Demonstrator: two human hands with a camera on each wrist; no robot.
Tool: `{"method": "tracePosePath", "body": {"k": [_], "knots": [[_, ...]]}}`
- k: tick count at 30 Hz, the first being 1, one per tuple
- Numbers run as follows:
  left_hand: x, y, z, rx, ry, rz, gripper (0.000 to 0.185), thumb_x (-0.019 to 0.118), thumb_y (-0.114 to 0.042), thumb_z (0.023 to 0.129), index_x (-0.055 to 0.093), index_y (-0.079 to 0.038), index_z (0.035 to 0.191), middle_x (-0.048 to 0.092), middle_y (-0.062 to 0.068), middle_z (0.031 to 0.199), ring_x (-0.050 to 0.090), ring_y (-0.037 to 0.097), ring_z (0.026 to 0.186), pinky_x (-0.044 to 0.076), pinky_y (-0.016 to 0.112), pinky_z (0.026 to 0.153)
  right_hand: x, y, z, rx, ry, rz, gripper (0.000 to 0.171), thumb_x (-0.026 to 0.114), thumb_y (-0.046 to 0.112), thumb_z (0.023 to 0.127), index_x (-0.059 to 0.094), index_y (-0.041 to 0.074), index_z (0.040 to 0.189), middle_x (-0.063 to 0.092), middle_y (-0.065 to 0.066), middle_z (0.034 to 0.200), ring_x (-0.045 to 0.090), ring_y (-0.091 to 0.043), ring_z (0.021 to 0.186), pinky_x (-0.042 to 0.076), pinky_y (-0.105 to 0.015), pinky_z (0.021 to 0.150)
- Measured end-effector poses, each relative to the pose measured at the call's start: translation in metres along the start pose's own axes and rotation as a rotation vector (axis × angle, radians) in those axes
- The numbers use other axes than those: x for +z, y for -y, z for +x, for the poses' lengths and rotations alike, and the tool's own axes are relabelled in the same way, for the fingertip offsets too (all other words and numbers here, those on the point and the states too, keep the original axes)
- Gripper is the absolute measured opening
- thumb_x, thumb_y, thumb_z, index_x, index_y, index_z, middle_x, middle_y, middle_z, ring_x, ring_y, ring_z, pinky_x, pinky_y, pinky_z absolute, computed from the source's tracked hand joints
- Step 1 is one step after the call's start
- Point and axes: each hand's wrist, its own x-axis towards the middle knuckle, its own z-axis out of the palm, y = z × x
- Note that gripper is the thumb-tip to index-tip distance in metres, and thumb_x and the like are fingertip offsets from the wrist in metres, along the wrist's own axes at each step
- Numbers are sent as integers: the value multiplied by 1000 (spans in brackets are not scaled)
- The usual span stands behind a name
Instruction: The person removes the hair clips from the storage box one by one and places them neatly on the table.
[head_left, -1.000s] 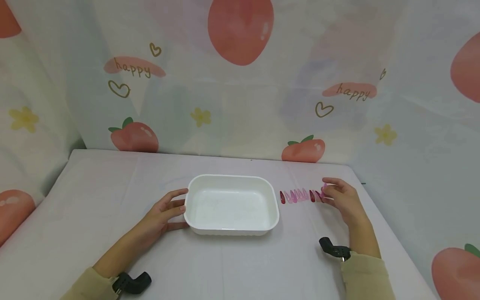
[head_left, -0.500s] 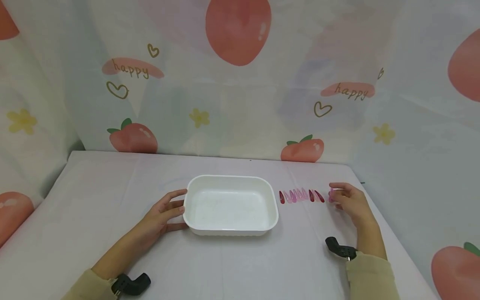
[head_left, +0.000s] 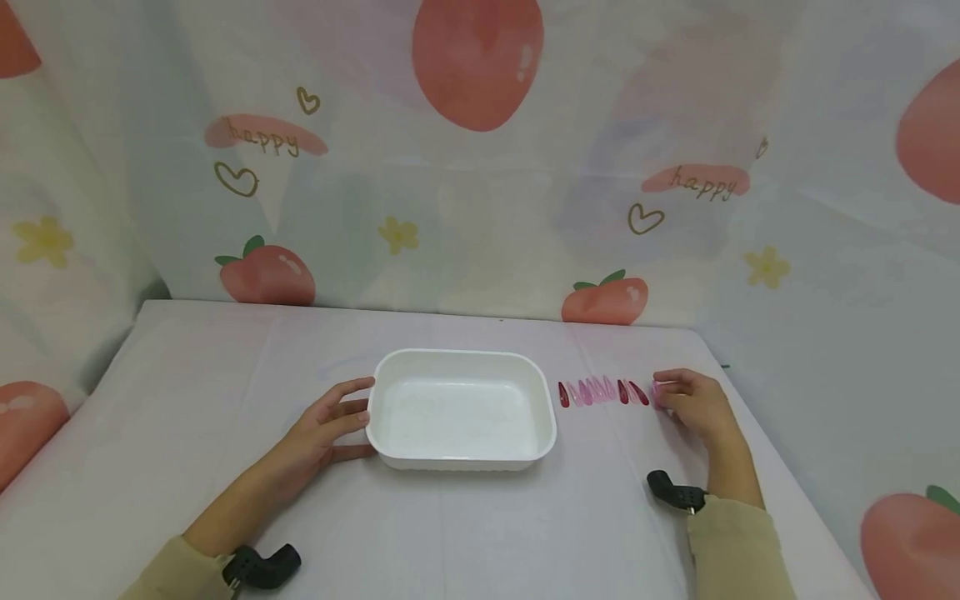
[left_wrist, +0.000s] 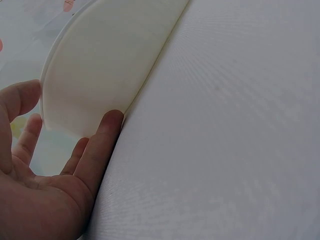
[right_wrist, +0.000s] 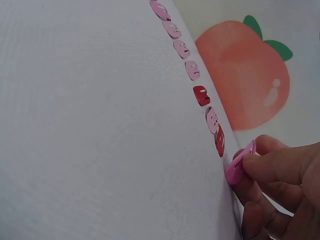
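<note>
A white rectangular basin [head_left: 461, 462] stands on the table, its inside bare. My left hand [head_left: 318, 433] rests against its left end with extended fingers; in the left wrist view the fingertips [left_wrist: 111, 122] touch the basin's outer wall [left_wrist: 100, 65]. On the right, my right hand [head_left: 697, 404] pinches a pink snap hair clip [right_wrist: 241, 162] between thumb and fingers, low over the tabletop. A row of several snap hair clips [head_left: 600, 390], pink and dark red, lies between the basin and this hand. The red clip [right_wrist: 220, 140] at the row's end is closest to the held one.
White cloth covers the table [head_left: 450, 533], whose back edge meets a printed curtain [head_left: 480, 225] with fruit and hearts. Dark camera mounts [head_left: 262, 567] sit at both wrists, under beige sleeves [head_left: 738, 546].
My right hand first moved right, off the end of the row, then slightly back left and lower, still pinching the pink hair clip. The left hand and basin have stayed put.
</note>
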Motion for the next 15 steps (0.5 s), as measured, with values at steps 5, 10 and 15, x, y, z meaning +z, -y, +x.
{"method": "tracePosePath", "body": {"k": [5,10,15], "knots": [[-1,-1,-1,0,-1,3,51,56,-18,92,35,-25,138,36,15,137,47,34,118,49,48,85,2,2,2,-16,-33,-62,37,58,14,89,52,9,125,55,-20,116,54,-32,101,50,-28,67],[0,-1,0,6,18,2,50,53,-16,93,34,-24,139,34,17,138,45,37,119,49,49,85,3,4,5,2,-31,-94,36,57,13,90,52,9,125,55,-20,117,51,-35,105,51,-38,74],[0,-1,0,1,16,7,49,52,-15,94,34,-24,139,34,18,138,44,38,119,48,49,86,4,3,8,10,-24,-113,34,55,11,90,53,10,124,56,-19,115,50,-35,105,51,-34,69]]}}
